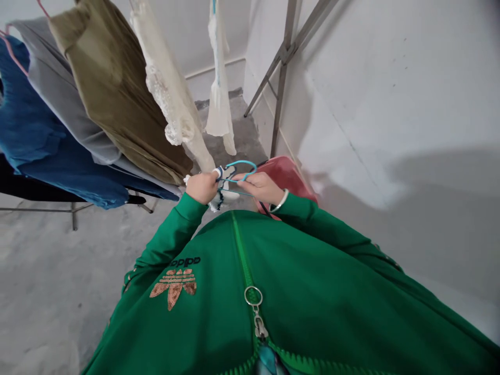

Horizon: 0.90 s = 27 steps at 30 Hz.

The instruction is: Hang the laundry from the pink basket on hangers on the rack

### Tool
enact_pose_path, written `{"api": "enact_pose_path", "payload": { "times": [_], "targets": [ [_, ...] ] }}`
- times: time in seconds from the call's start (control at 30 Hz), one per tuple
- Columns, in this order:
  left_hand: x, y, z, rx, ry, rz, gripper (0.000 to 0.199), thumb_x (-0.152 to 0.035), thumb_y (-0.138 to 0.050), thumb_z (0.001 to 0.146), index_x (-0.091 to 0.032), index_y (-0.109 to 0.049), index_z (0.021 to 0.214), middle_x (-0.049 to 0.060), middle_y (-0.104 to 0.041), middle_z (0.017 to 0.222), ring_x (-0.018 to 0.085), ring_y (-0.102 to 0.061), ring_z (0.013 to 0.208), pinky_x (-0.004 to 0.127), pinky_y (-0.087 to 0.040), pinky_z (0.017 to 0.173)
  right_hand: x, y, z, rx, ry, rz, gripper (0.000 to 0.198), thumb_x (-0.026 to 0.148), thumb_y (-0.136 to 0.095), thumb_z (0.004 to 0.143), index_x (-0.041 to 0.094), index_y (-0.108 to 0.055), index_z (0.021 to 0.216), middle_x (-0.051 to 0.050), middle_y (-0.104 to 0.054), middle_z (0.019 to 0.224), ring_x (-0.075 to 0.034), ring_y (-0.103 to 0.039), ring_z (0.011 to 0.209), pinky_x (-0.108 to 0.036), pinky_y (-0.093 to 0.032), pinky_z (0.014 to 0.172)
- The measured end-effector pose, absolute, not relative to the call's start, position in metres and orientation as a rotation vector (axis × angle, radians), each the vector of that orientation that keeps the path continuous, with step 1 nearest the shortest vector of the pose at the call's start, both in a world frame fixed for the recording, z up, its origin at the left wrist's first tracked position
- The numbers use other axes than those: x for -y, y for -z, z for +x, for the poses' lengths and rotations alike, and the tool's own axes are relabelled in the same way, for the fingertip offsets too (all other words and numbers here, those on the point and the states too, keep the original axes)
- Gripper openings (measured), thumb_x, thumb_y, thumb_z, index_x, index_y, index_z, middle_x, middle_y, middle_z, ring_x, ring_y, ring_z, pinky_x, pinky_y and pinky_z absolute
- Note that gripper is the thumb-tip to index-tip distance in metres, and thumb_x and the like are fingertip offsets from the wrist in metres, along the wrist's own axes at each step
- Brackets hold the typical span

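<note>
My right hand (262, 187), with a pale bangle at the wrist, pinches a light-blue wire clothes hanger (247, 162) near its curved hook. To its left, my left hand (202, 186) is closed on a small white garment (230, 194) with dark trim, part of which hangs below the fingers. The hanger's thin wire runs across from one hand to the other, beside the garment. How much of the hanger lies inside the cloth is hidden. Both hands are close together in front of my green zipped jacket (304, 271).
Left of my hands hang blue clothing (42, 140), a grey garment (58, 78) and olive trousers (105, 73). Ahead are a cream lace garment (167, 88) and a narrow white one (219, 99). A metal stand (285, 54) leans by the wall, above a pink basin (289, 174).
</note>
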<state>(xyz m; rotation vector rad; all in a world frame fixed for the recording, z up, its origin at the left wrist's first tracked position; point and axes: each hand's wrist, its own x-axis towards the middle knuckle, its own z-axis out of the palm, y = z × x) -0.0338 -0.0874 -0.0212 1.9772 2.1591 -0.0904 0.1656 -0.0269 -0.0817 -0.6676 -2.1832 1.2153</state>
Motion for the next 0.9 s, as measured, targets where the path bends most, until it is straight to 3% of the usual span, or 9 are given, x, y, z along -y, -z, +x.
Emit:
{"api": "enact_pose_path", "payload": {
  "times": [0.2,0.33,0.43,0.53,0.67,0.8,0.9],
  "targets": [
    [0.086,0.016,-0.038,-2.018,-0.003,2.400,0.023,-0.016,-0.050,0.085,-0.018,-0.069,0.097,0.017,-0.062,0.107,0.032,-0.057,0.103,0.042,-0.044,0.080,0.005,0.094,0.147,2.266,-1.100,-0.524,0.051,0.053,-0.039,0.098,0.016,-0.071,0.083,-0.007,-0.075,0.098,-0.017,-0.069,0.084,-0.028,-0.052,0.075],
    [0.088,0.019,-0.042,-1.978,0.009,2.230,0.027,-0.020,-0.044,0.091,-0.016,-0.065,0.107,0.014,-0.063,0.103,0.027,-0.061,0.094,0.036,-0.045,0.076,-0.010,0.081,0.150,2.271,-0.911,-0.461,0.049,0.054,-0.040,0.098,0.016,-0.070,0.089,-0.007,-0.073,0.091,-0.017,-0.068,0.083,-0.031,-0.053,0.077],
    [0.090,0.019,-0.041,-2.104,-0.083,2.143,0.024,-0.023,-0.042,0.093,-0.016,-0.063,0.102,0.012,-0.065,0.102,0.025,-0.062,0.093,0.032,-0.044,0.073,-0.012,0.070,0.153,2.085,-0.613,-0.579,0.045,0.056,-0.046,0.095,0.017,-0.067,0.094,-0.010,-0.069,0.094,-0.022,-0.064,0.091,-0.039,-0.052,0.084],
    [0.090,0.016,-0.044,-2.236,-0.238,2.096,0.020,-0.024,-0.043,0.093,-0.017,-0.062,0.094,0.011,-0.066,0.096,0.024,-0.062,0.091,0.030,-0.042,0.071,0.004,0.068,0.155,1.901,-0.441,-0.641,0.032,0.048,-0.048,0.096,0.019,-0.062,0.096,-0.009,-0.065,0.091,-0.021,-0.060,0.089,-0.041,-0.052,0.084],
    [0.092,0.010,-0.052,-2.279,-0.391,2.070,0.018,-0.027,-0.046,0.093,-0.018,-0.060,0.088,0.010,-0.065,0.090,0.022,-0.062,0.084,0.029,-0.040,0.067,0.038,0.093,0.141,2.199,-0.640,-0.315,0.022,0.029,-0.040,0.099,0.019,-0.060,0.102,-0.009,-0.065,0.093,-0.019,-0.061,0.089,-0.035,-0.055,0.079],
    [0.101,0.002,-0.054,-2.247,-0.475,2.108,0.022,-0.030,-0.043,0.094,-0.019,-0.059,0.085,0.009,-0.064,0.085,0.021,-0.061,0.082,0.028,-0.041,0.069,0.053,0.136,0.108,2.345,-0.919,-0.334,0.037,0.019,-0.036,0.096,0.011,-0.047,0.131,-0.020,-0.055,0.129,-0.024,-0.055,0.120,-0.042,-0.050,0.100],
    [0.110,-0.006,-0.052,-2.211,-0.501,2.128,0.025,-0.032,-0.040,0.094,-0.018,-0.059,0.085,0.009,-0.064,0.083,0.021,-0.060,0.081,0.029,-0.042,0.070,0.047,0.156,0.088,2.377,-0.973,-0.445,0.049,0.015,-0.040,0.090,0.009,-0.040,0.139,-0.022,-0.048,0.139,-0.025,-0.047,0.131,-0.045,-0.043,0.108]
  ]
}}
